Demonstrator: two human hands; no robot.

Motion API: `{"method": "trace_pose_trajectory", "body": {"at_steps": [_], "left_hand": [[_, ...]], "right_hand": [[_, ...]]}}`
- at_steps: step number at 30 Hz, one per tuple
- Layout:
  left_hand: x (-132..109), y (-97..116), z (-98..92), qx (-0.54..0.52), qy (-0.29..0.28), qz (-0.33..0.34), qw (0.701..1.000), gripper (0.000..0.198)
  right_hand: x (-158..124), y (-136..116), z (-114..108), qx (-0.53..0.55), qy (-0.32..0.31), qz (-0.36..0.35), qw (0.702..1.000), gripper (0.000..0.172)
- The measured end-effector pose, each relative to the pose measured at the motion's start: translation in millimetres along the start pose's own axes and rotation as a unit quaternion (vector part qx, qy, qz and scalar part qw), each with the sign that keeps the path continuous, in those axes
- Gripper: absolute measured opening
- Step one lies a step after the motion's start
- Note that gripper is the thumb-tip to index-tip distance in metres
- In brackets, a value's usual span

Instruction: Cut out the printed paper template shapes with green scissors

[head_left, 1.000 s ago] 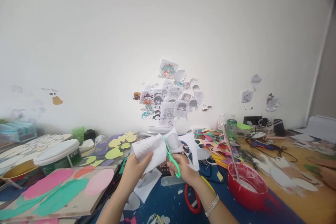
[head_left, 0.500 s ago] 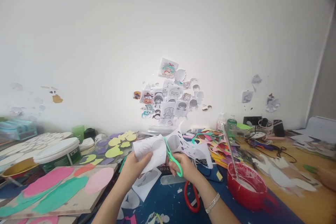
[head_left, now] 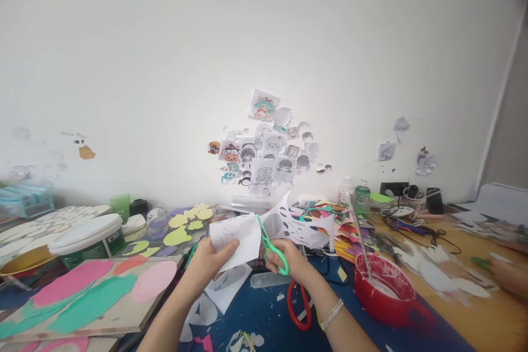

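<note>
My left hand (head_left: 220, 256) pinches a white sheet of paper (head_left: 243, 245) with faint drawn outlines, thumb on top. My right hand (head_left: 284, 258) is wrapped round the handles of green scissors (head_left: 272, 247), whose blades lie at the right part of the sheet. Beyond the blades, a strip of the paper full of cut-out holes (head_left: 307, 228) trails off to the right. Below my right hand lies a pair of scissors with red handles (head_left: 299, 308). Cut white paper pieces (head_left: 225, 291) rest on the blue table surface under my left hand.
At right stands a red pot (head_left: 383, 291) with a long-handled tool in it. Coloured paper scraps (head_left: 342, 225) are heaped behind my right hand. On the left are a lidded tub (head_left: 88, 236) and a board with coloured shapes (head_left: 103, 297). Another person's hand (head_left: 509, 275) shows at far right.
Both my hands keep nearly the same place on the paper and scissors. The holed strip has spread out further to the right. The other person's hand has come further into view.
</note>
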State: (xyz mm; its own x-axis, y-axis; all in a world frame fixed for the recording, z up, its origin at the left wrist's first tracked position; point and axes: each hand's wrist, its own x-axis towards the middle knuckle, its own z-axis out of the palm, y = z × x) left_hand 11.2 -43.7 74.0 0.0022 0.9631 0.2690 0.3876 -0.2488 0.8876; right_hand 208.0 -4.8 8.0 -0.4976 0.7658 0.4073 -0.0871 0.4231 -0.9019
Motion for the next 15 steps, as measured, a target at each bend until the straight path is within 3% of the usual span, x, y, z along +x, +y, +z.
{"method": "trace_pose_trajectory", "body": {"at_steps": [15], "left_hand": [[4,-7,1.1,0.048,-0.003,0.028,0.998,0.037]], "right_hand": [[-5,-16,-2,0.003,-0.009,0.031,0.999,0.036]]}}
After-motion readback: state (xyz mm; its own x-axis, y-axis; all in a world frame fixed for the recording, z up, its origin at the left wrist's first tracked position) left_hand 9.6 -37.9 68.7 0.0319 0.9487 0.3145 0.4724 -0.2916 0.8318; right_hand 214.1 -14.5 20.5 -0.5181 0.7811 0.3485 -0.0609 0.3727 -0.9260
